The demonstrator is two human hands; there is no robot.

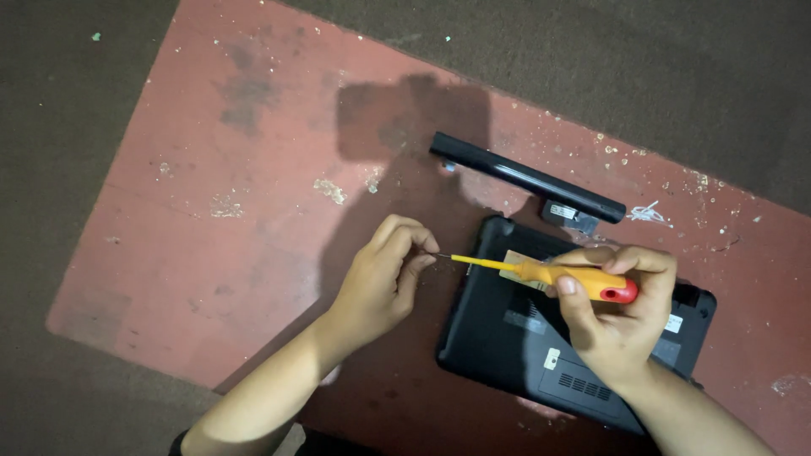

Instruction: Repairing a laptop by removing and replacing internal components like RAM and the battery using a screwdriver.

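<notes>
On the red desk [211, 279]: black laptop [498, 346], underside up; detached battery bar [524, 177] just beyond. Right hand [617, 317] grips orange-handled screwdriver [557, 275] above laptop; left hand [380, 283] pinches its tip.

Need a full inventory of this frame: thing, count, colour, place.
laptop: 1, black, underside up, on the red surface at lower right
battery bar: 1, black, long, lying just beyond the laptop
screwdriver: 1, orange handle with red cap, yellow shaft, held over the laptop
red surface: 1, worn and speckled, centre
dark floor: around the red surface
white scrap: 1, right of the battery bar
left hand: 1, fingers pinched at the screwdriver tip
right hand: 1, gripping the screwdriver handle
</notes>
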